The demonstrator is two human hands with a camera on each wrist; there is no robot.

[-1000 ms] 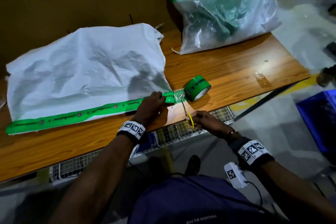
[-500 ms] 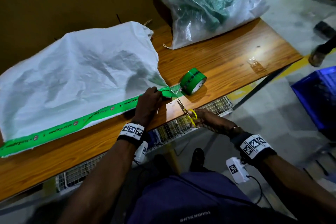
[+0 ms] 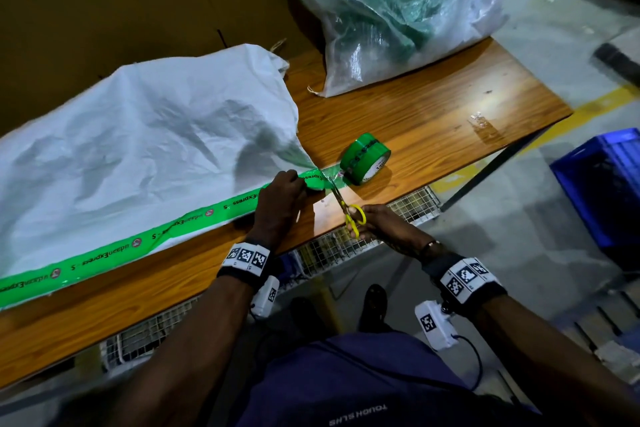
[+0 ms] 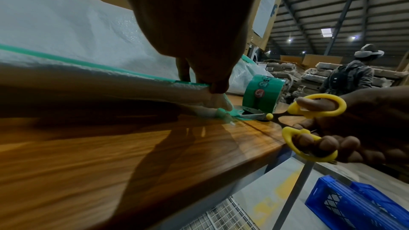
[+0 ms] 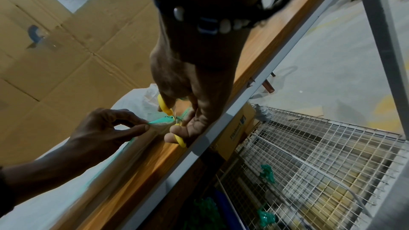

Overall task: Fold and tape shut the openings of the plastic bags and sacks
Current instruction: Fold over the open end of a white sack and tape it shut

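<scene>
Your left hand (image 3: pixel 277 199) pinches the corner of the white woven sack (image 3: pixel 138 149) where the green tape strip (image 3: pixel 156 236) along its folded mouth runs off toward the tape roll (image 3: pixel 365 163), which stands on edge on the wooden table (image 3: pixel 433 114) just beside the sack's corner; your right hand (image 3: pixel 384 224) has its fingers through the yellow-handled scissors (image 3: pixel 348 210), blades at the short span of tape between pinch and roll; keep that span taut by holding the pinch firm, since slack tape will likely fold and stick to the blades; cut close to the sack's edge so little tail is left to flap; then press the cut end down flat; the clear plastic bag (image 3: pixel 398 17) at the table's far end already carries green tape across its top.
</scene>
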